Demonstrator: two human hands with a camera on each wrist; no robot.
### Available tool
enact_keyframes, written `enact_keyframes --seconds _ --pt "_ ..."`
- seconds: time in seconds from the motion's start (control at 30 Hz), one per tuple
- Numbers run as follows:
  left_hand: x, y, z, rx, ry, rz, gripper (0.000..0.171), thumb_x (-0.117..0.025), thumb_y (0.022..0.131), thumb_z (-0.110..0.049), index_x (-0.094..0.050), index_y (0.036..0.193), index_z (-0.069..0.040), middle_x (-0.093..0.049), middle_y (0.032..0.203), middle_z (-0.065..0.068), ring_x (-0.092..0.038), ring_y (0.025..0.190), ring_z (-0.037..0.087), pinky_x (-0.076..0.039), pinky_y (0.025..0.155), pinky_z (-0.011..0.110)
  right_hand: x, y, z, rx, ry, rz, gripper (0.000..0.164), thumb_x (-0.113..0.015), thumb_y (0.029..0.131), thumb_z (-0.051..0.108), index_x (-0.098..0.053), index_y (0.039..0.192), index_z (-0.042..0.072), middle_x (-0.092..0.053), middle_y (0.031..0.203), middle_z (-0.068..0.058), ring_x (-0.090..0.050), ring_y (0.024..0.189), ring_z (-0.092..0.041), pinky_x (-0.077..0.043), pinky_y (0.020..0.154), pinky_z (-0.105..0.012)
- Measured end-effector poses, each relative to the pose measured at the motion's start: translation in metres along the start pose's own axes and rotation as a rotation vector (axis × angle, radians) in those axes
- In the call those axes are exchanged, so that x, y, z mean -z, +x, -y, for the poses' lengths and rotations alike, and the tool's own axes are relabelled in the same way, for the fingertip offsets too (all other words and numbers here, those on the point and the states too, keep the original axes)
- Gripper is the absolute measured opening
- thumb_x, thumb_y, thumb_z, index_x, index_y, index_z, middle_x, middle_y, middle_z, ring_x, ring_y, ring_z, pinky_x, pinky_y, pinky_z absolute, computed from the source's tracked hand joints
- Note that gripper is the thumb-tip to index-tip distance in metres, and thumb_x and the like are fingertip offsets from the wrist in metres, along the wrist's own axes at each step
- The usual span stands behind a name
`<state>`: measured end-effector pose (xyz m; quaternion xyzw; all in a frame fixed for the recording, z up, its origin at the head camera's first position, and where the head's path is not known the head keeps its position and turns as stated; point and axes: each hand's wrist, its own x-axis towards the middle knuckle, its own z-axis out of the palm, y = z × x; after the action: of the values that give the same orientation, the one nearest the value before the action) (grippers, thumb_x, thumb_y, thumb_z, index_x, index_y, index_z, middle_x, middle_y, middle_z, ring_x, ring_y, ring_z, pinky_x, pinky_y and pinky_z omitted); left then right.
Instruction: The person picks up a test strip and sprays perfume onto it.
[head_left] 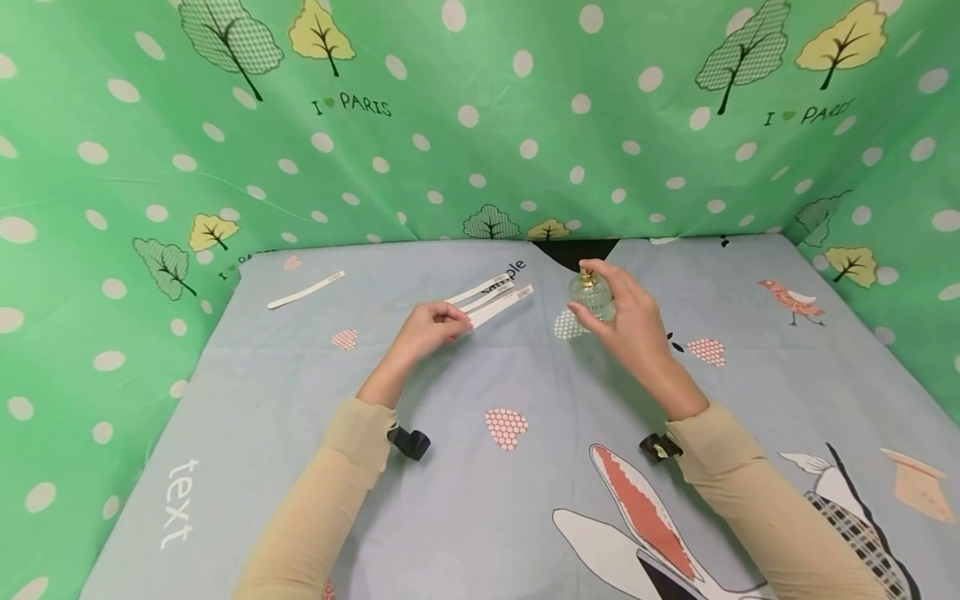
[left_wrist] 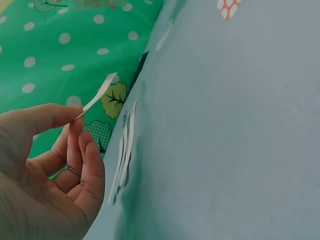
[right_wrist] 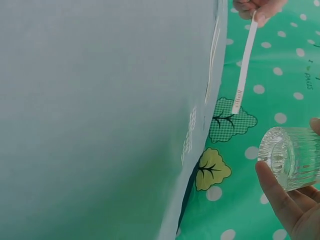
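Note:
My left hand pinches one end of a white paper test strip between thumb and fingers. In the left wrist view the strip is raised above the table and bends slightly. Several similar paper strips lie close together on the cloth beneath it. My right hand grips a ribbed clear glass perfume bottle, index finger on its gold-coloured top and thumb near the base. The bottle's underside shows in the right wrist view. The bottle stands off the table, to the right of the strip and apart from it.
Another white strip lies alone at the back left of the table. A grey-blue printed cloth covers the table. Green dotted curtains close off the back and both sides.

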<state>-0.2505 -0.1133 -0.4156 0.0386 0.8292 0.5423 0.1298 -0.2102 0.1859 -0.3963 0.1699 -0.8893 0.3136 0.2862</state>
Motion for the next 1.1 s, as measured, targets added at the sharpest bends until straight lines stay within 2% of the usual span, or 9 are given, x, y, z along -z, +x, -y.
enact_keyframes --seconds 0.57,1.1 --pt "-0.002 0.007 0.01 0.056 0.05 -0.002 0.018 -0.073 0.088 -0.014 -0.07 0.097 0.001 -0.061 0.069 -0.01 -0.055 0.064 0.004 -0.05 0.064 0.02 0.001 -0.001 -0.003 -0.012 0.002 -0.002 0.059 -0.081 0.084 0.02 -0.054 0.137 0.017 -0.064 0.128 -0.015 -0.063 0.105 -0.033 -0.053 0.078 -0.05" --pt "0.0 0.011 0.015 0.12 0.064 0.019 0.02 -0.074 0.088 -0.015 -0.072 0.099 0.001 -0.065 0.075 -0.007 -0.058 0.067 0.003 -0.051 0.065 0.017 0.003 -0.002 -0.005 -0.022 -0.015 -0.005 0.059 -0.081 0.084 0.022 -0.054 0.136 0.017 -0.064 0.129 -0.015 -0.061 0.09 -0.031 -0.053 0.073 -0.046"
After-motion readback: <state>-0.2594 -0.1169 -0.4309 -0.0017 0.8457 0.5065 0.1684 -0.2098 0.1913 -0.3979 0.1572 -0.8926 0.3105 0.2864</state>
